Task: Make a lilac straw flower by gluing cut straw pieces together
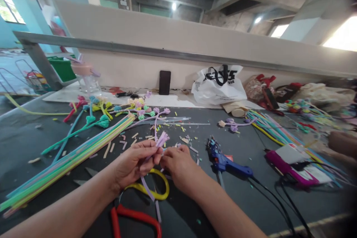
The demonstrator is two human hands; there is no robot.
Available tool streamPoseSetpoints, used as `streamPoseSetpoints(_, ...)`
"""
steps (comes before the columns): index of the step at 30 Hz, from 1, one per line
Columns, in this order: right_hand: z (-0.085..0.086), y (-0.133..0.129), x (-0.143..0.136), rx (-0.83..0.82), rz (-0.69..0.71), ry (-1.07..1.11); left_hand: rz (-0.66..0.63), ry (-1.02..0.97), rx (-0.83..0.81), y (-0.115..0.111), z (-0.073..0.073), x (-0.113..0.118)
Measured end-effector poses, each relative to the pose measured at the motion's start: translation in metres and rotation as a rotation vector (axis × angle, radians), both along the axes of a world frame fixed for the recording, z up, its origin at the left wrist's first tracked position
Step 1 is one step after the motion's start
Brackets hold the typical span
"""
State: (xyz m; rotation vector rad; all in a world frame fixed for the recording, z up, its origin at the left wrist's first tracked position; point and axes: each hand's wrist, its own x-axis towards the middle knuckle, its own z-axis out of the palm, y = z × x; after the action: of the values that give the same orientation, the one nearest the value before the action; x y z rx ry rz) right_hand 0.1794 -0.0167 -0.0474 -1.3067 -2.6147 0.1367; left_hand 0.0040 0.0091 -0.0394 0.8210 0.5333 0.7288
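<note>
Near the middle of the dark table, my left hand (pixel 142 158) is closed round a bunch of short lilac stems (pixel 162 139), whose cut ends stick up above its fingers. A lilac stem (pixel 147 189) hangs down below that hand. Just to the right, touching or almost touching it, my right hand (pixel 178 161) has its fingers bent together; what they pinch is hidden. Under the hands lie scissors with yellow handles (pixel 166 184) and a tool with red handles (pixel 139 215).
Long pastel stems (pixel 92 143) and finished flower pieces (pixel 103 121) lie at the left. A blue glue gun (pixel 232 167) and a purple one (pixel 290 169) lie at the right, with cords. Behind stand a phone (pixel 164 82), a white bag (pixel 219 87) and a bottle (pixel 87 81).
</note>
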Motion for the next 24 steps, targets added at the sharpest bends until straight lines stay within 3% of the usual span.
streamPoseSetpoints(4,-0.005,0.001,0.009,-0.007,-0.07,0.11,0.021,0.023,0.008,-0.003,-0.002,0.002)
streamPoseSetpoints(7,-0.003,0.001,0.018,-0.058,-0.203,0.327,0.064,0.103,0.061,-0.008,-0.001,0.006)
streamPoseSetpoints(12,0.014,-0.004,0.03,-0.263,-0.439,0.724,0.101,0.236,0.148,-0.016,0.0,0.012)
streamPoseSetpoints(15,0.028,-0.011,0.034,-0.277,-0.516,0.846,0.11,0.323,0.202,-0.018,-0.001,0.016)
streamPoseSetpoints(19,0.043,-0.023,0.034,-0.183,-0.495,0.784,0.143,0.463,0.286,-0.019,-0.003,0.02)
streamPoseSetpoints(24,0.045,-0.034,0.032,0.122,-0.378,0.376,0.194,0.637,0.388,-0.023,-0.004,0.021)
